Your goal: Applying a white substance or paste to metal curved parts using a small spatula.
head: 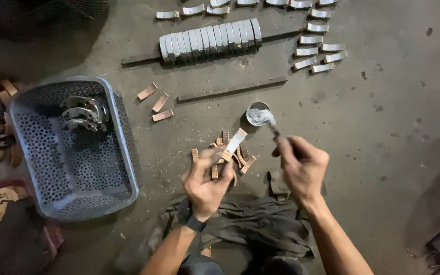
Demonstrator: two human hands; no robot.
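The left hand [205, 184] holds a curved pad [235, 141]; the right hand [301, 168] dips a brush [272, 126] into a tin [257, 113].

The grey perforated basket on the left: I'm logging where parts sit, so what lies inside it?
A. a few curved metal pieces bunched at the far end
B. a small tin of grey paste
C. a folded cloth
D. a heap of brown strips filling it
A: the basket holds only a small cluster of curved metal pieces at its far end, while the brown strips and the small tin lie outside on the floor.
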